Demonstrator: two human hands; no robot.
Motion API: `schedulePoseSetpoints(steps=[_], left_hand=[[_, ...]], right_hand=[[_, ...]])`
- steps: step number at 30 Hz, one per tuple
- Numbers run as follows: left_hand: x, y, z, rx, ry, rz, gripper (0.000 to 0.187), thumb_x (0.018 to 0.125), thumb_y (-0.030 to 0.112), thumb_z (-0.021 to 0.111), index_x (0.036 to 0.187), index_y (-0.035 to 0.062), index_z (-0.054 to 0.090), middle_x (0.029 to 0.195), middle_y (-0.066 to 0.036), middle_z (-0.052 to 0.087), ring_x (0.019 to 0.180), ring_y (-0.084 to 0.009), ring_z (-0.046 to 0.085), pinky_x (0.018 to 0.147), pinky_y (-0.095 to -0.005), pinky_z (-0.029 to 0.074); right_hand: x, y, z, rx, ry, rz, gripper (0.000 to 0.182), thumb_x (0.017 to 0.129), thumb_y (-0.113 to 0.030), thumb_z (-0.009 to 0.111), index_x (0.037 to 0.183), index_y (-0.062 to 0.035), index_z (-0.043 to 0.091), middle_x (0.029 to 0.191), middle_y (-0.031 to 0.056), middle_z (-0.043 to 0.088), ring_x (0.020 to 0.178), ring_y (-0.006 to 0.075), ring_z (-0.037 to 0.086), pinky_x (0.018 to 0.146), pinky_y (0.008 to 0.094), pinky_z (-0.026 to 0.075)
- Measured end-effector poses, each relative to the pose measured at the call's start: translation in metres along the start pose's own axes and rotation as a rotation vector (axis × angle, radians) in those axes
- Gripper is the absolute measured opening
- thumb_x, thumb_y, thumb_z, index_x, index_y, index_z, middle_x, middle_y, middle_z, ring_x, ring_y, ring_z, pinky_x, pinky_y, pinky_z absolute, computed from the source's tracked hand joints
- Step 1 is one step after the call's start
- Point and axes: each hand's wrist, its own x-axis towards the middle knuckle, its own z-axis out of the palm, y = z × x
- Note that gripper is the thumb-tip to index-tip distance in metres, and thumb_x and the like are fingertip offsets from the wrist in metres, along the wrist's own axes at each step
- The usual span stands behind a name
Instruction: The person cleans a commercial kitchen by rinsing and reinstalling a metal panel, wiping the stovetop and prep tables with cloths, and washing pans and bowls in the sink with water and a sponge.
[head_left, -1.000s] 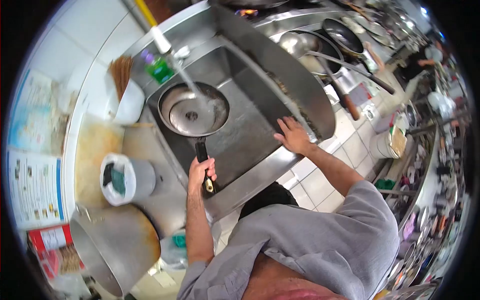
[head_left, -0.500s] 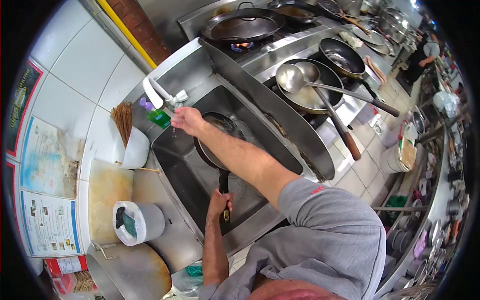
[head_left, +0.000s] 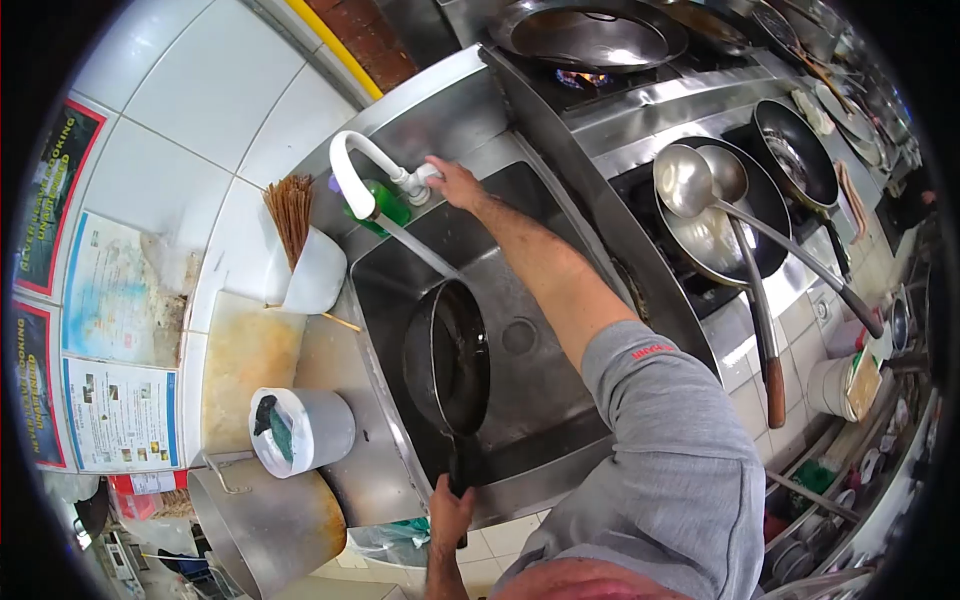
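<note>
A dark frying pan stands tilted on its edge in the steel sink. My left hand grips the pan's black handle at the sink's near rim. My right arm reaches across the sink, and my right hand rests on the lever of the white curved tap. A thin stream of water runs from the tap toward the pan's rim.
A green soap bottle stands behind the tap. Left of the sink are a white holder of brown sticks, a lined tub with a green sponge and a big metal pot. Right: woks with ladles, a lit burner.
My right hand moved from under the spout to the tap lever. The pan went from tilted under my arm to standing on edge, lower in the sink. The view shifted.
</note>
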Motion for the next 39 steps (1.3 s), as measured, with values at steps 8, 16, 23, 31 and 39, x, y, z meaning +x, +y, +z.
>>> schedulePoseSetpoints(steps=[8, 16, 23, 31, 39], left_hand=[[-0.043, 0.016, 0.011, -0.058, 0.057, -0.175, 0.031, 0.074, 0.012, 0.065, 0.098, 0.0013, 0.049, 0.067, -0.015, 0.058, 0.057, -0.0246, 0.058, 0.053, -0.0349, 0.044], [-0.044, -0.023, 0.041, -0.212, 0.175, 0.088, 0.03, 0.073, 0.009, 0.066, 0.095, 0.0001, 0.047, 0.067, -0.009, 0.058, 0.056, -0.0183, 0.056, 0.051, -0.0316, 0.044], [-0.079, -0.003, 0.048, -0.524, 0.063, 0.19, 0.019, 0.078, 0.003, 0.058, 0.092, 0.0027, 0.044, 0.058, -0.003, 0.048, 0.042, -0.0099, 0.044, 0.036, -0.0261, 0.034], [-0.12, 0.027, 0.04, -1.017, -0.199, 0.363, 0.02, 0.077, 0.0, 0.055, 0.089, 0.0041, 0.04, 0.058, -0.004, 0.042, 0.039, -0.0115, 0.037, 0.034, -0.029, 0.036], [-0.16, 0.071, 0.036, -1.16, -0.521, 0.424, 0.011, 0.081, 0.01, 0.056, 0.086, 0.0021, 0.049, 0.057, 0.001, 0.04, 0.041, -0.0077, 0.034, 0.035, -0.0227, 0.033]], right_hand=[[0.032, -0.006, 0.014, 0.235, 0.044, 0.624, 0.041, 0.082, -0.038, 0.055, 0.111, -0.0092, 0.052, 0.075, 0.0083, 0.058, 0.052, 0.0161, 0.053, 0.041, 0.033, 0.043], [-0.113, -0.091, -0.003, 1.036, 0.373, 0.765, 0.04, 0.079, -0.009, 0.051, 0.118, -0.0093, 0.044, 0.076, 0.0032, 0.052, 0.055, 0.0121, 0.049, 0.046, 0.028, 0.044], [-0.313, -0.21, -0.089, 0.609, 0.288, 0.074, 0.034, 0.079, -0.001, 0.054, 0.112, -0.0038, 0.049, 0.084, 0.0001, 0.047, 0.071, 0.0087, 0.046, 0.065, 0.0233, 0.042], [-0.527, -0.216, -0.23, 0.27, 0.198, 0.34, 0.022, 0.077, -0.008, 0.055, 0.098, -0.0017, 0.057, 0.072, 0.0026, 0.056, 0.069, 0.0102, 0.052, 0.063, 0.0269, 0.044], [-0.689, -0.159, -0.307, 0.088, 0.636, 0.684, 0.02, 0.078, -0.009, 0.053, 0.094, 0.0018, 0.057, 0.072, 0.0058, 0.059, 0.062, 0.0125, 0.056, 0.058, 0.0289, 0.047]])
